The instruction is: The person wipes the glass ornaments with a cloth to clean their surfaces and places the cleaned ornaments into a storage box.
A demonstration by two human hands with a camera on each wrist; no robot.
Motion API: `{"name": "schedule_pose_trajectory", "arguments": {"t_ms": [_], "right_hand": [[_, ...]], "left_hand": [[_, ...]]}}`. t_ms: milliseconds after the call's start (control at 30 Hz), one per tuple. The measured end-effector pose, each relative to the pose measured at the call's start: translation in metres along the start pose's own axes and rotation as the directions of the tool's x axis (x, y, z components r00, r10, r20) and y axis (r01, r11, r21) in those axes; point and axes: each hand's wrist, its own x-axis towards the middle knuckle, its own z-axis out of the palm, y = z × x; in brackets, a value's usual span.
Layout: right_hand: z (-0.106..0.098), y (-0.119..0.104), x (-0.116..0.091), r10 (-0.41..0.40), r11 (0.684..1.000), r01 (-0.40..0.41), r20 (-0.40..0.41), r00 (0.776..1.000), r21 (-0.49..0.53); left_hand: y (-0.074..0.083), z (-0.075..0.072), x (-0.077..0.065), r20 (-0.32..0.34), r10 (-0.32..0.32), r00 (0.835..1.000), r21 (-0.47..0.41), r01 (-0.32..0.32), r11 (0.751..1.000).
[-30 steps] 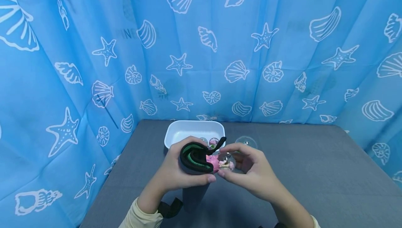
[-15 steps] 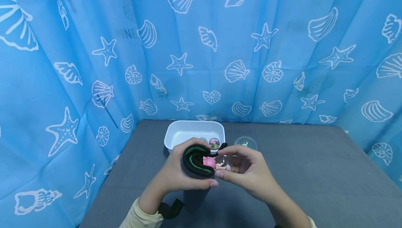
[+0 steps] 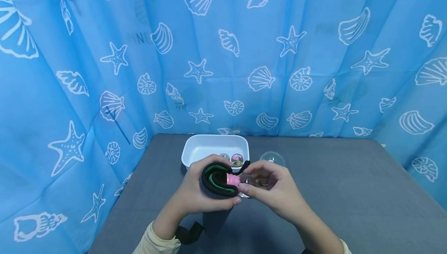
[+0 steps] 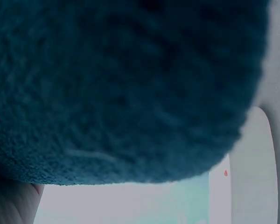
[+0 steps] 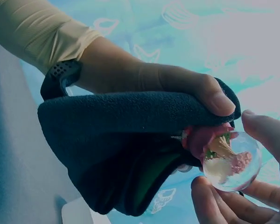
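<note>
My left hand (image 3: 193,192) grips a folded dark cloth (image 3: 211,187) with a green inside, the thumb lying along its near side. Between the cloth's edges sits the pink base (image 3: 233,180) of a small snow globe (image 5: 231,163), with pale and pink figures inside its clear ball. My right hand (image 3: 281,190) holds the ball, thumb on one side and fingers curled on the other, as the right wrist view shows. In the head view the right thumb hides part of the ball. Dark cloth (image 4: 121,93) fills most of the left wrist view.
Behind the hands stands a white tray (image 3: 197,151); two small clear balls, one with pink and green inside (image 3: 237,160), show at its near right corner. A round clear dish-like piece (image 3: 272,157) lies right of it. A blue shell-print curtain (image 3: 230,63) borders the grey table (image 3: 349,184).
The right fingers have shifted on the ball, and the thumb now covers more of it. Figures inside the ball no longer show in the head view. The left hand keeps its grip.
</note>
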Motion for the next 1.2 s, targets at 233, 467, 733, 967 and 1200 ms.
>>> {"name": "schedule_pose_trajectory", "arguments": {"t_ms": [233,467,733,967,1200], "right_hand": [[-0.0054,-0.0005,-0.0017,-0.083,0.996,0.085,0.047,0.995,-0.039],[-0.0088,-0.0021,-0.0046,-0.244,0.950,0.248,0.043,0.969,-0.193],[-0.0064,-0.0039,-0.0053,-0.354,0.899,0.358,0.063,0.933,-0.252],[-0.0067,-0.0026,-0.0044,-0.374,0.904,0.379,0.063,0.925,-0.199],[-0.0073,-0.0006,-0.0033,-0.335,0.925,0.341,0.062,0.940,-0.166]], "left_hand": [[0.0037,-0.0020,-0.0008,-0.035,-0.005,0.999,0.012,0.005,1.000],[0.0058,-0.0052,-0.0007,-0.054,0.008,0.999,0.042,-0.006,0.999],[0.0065,-0.0057,-0.0026,-0.076,0.020,0.997,0.049,-0.017,0.999],[0.0063,-0.0048,-0.0020,-0.083,0.035,0.996,0.047,-0.031,0.998],[0.0059,-0.0053,-0.0025,-0.086,0.039,0.996,0.057,-0.034,0.998]]}}
